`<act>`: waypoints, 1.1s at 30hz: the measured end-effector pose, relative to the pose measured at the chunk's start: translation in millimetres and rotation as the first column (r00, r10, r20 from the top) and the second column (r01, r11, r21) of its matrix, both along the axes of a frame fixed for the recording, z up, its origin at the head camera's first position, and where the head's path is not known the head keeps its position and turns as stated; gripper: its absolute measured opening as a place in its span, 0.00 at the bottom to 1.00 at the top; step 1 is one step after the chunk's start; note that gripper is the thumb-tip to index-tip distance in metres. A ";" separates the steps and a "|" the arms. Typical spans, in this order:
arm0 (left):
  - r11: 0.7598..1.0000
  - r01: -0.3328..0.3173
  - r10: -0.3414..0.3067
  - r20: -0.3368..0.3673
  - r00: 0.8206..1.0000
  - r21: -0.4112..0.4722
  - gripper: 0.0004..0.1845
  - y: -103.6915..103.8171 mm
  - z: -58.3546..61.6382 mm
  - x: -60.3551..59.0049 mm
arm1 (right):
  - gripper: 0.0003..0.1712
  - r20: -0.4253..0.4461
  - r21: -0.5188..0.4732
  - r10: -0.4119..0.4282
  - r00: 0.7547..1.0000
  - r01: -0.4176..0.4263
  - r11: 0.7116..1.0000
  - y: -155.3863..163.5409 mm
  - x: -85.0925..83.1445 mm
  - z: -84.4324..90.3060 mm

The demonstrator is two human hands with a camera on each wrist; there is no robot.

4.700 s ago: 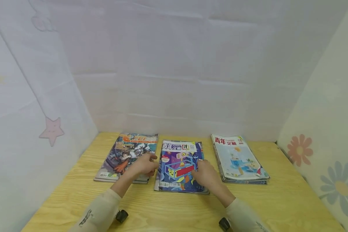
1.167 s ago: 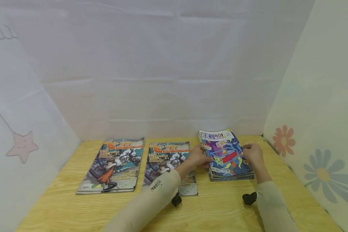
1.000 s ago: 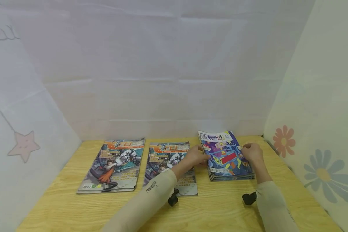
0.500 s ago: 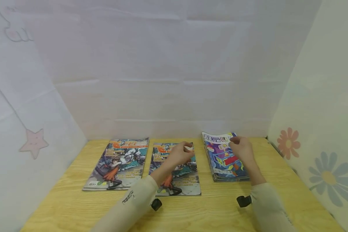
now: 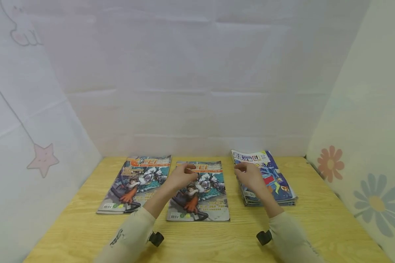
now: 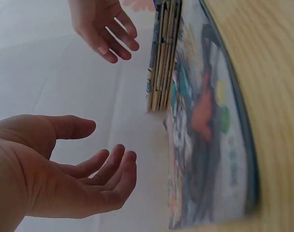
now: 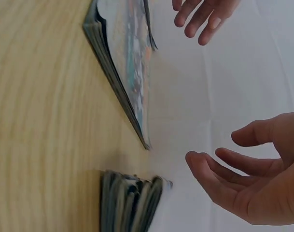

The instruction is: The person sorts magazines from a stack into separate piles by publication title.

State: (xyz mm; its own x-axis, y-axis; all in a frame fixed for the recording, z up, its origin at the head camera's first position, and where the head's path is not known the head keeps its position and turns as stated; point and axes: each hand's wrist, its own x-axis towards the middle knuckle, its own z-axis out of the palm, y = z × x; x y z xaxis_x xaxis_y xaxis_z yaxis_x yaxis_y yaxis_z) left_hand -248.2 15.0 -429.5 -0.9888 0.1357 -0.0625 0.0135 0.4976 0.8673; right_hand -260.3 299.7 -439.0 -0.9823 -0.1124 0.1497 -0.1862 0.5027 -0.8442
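Observation:
In the head view my left hand point(image 5: 181, 178) hovers over the upper left part of the middle magazine point(image 5: 214, 215), whose cover shows a comic figure in orange. Its fingers are loosely bent with nothing in them, as the left wrist view of the same hand point(image 6: 84, 179) shows. My right hand point(image 5: 251, 178) is raised over the left side of the right magazine stack point(image 5: 278, 182), which has a purple and blue cover on top. In the right wrist view this hand point(image 7: 253, 179) has relaxed fingers, thumb apart, holding nothing.
Left of the middle magazine lies another magazine pile point(image 5: 135, 186) with the same comic cover. All lie on a light wooden table point(image 5: 210, 241). White cloth point(image 5: 197, 80) hangs behind, with patterned cloth on both sides. A black device point(image 5: 156, 239) sits at the left wrist.
The purple-covered magazine went from the middle pile onto the right stack, uncovering the comic magazine. Both hands have since let go, lifted and moved left.

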 end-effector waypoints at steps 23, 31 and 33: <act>0.965 -0.199 0.162 0.209 0.964 0.169 0.39 -51.8 -21.5 6.3 | 0.32 0.352 -0.146 0.139 0.926 -0.092 0.985 -28.2 7.1 -32.4; 0.890 -0.267 0.164 0.286 0.944 0.371 0.34 -59.1 -23.2 -0.5 | 0.31 0.395 -0.260 0.163 0.904 -0.061 0.964 -27.3 2.2 -34.9; 0.879 -0.268 0.153 0.299 0.942 0.394 0.32 -61.4 -26.7 -1.8 | 0.30 0.400 -0.279 0.174 0.900 -0.061 0.958 -27.3 1.2 -37.1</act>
